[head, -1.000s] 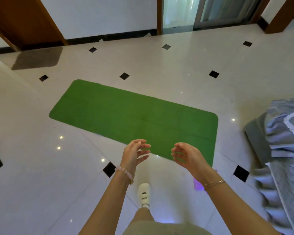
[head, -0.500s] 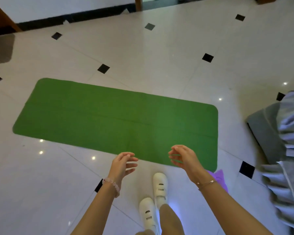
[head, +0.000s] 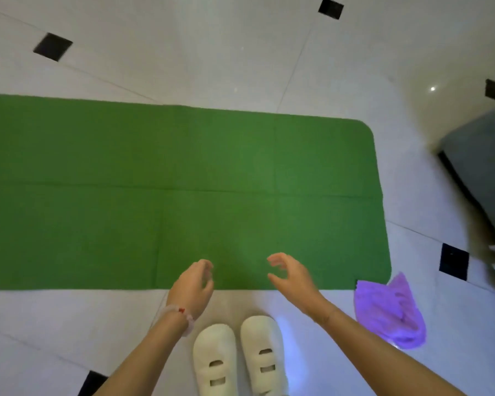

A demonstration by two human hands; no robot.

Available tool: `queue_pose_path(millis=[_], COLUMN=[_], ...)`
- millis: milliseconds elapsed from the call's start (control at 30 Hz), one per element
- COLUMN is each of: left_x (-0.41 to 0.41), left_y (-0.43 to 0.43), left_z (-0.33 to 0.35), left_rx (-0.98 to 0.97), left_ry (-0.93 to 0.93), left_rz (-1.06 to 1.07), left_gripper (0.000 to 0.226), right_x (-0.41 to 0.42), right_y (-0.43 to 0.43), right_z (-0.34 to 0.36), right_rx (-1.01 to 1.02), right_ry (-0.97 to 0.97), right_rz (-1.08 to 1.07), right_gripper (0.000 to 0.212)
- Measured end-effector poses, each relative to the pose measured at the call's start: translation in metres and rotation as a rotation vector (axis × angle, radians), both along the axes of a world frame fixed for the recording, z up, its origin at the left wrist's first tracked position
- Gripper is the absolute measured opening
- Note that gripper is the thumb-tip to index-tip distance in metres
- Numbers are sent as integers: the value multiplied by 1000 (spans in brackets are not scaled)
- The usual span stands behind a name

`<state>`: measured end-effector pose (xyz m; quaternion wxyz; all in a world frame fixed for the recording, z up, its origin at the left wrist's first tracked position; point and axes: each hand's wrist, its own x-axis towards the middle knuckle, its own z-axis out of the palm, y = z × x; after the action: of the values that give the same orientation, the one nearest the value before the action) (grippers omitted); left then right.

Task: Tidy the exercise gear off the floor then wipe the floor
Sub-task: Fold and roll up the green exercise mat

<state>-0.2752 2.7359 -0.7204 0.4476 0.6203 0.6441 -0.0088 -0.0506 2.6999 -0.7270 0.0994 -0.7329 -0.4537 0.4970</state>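
Note:
A green exercise mat (head: 183,181) lies flat on the white tiled floor, running from the left edge to the right of middle. A purple cloth (head: 389,312) lies crumpled on the tiles at the mat's near right corner. My left hand (head: 193,284) hovers over the mat's near edge with loosely curled fingers, holding nothing. My right hand (head: 290,277) hangs beside it over the same edge, fingers relaxed and empty. Both hands are blurred by motion.
My two feet in white slippers (head: 237,358) stand on the tiles just short of the mat. A grey piece of furniture (head: 480,172) with bedding fills the right edge. Black diamond insets dot the white floor (head: 183,52).
The view has tipped down and closed in on the mat. Both hands have dropped toward its near edge, and my feet now stand together. The purple cloth has come fully into view.

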Motion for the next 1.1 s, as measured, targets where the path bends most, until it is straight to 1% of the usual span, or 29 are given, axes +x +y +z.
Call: queue_pose_path(millis=[67, 133, 200, 233, 300, 367, 400, 467, 500, 567, 633, 700, 767, 800, 867, 1000, 1067, 1100], left_x=[-4, -6, -10, -11, -12, -13, -14, -15, -17, -19, -18, -13, -8, -4, 3, 20, 26, 28], left_y=[-2, -5, -13, -17, -24, -31, -33, -33, -31, -26, -22, -19, -16, -12, 1, 41, 54, 57], left_z=[-70, -124, -170, -188, -214, -230, -236, -247, -252, -257, -254, -247, -234, -226, -209, -170, -156, -153], left_rx=[69, 155, 242, 291, 349, 419, 472, 622, 683, 729, 753, 781, 871, 938, 1063, 1343, 1497, 1551], left_ry=[102, 183, 228, 258, 259, 254, 257, 253, 244, 229, 213, 189, 153, 136, 115, 151, 144, 126], left_rz=[-300, -532, -694, -738, -799, -832, -831, -799, -786, -819, -874, -877, -817, -763, -639, -457, -438, -479], left_gripper=[46, 67, 93, 104, 110, 103, 93, 65, 57, 54, 57, 57, 45, 37, 29, 23, 22, 22], right_x=[-5, -8, -12, -13, -12, -8, -5, 1, 5, 9, 9, 6, 5, 4, 4, 3, 3, 3], right_y=[-8, -16, -28, -33, -38, -40, -40, -41, -40, -40, -41, -41, -33, -26, -5, 49, 78, 93], right_z=[-61, -116, -162, -181, -211, -229, -236, -248, -253, -260, -261, -255, -241, -231, -206, -159, -142, -134], right_rx=[55, 118, 149, 182, 261, 330, 374, 514, 578, 654, 753, 886, 1048, 1105, 1175, 1268, 1310, 1314], right_ry=[-116, -187, -229, -250, -310, -388, -397, -396, -412, -444, -461, -485, -514, -532, -592, -741, -823, -858], right_rz=[232, 429, 558, 600, 682, 742, 753, 722, 706, 708, 714, 692, 611, 566, 482, 357, 324, 306], right_gripper=[53, 70, 83, 89, 101, 105, 102, 90, 82, 71, 60, 43, 19, 11, 13, 13, 15, 16])
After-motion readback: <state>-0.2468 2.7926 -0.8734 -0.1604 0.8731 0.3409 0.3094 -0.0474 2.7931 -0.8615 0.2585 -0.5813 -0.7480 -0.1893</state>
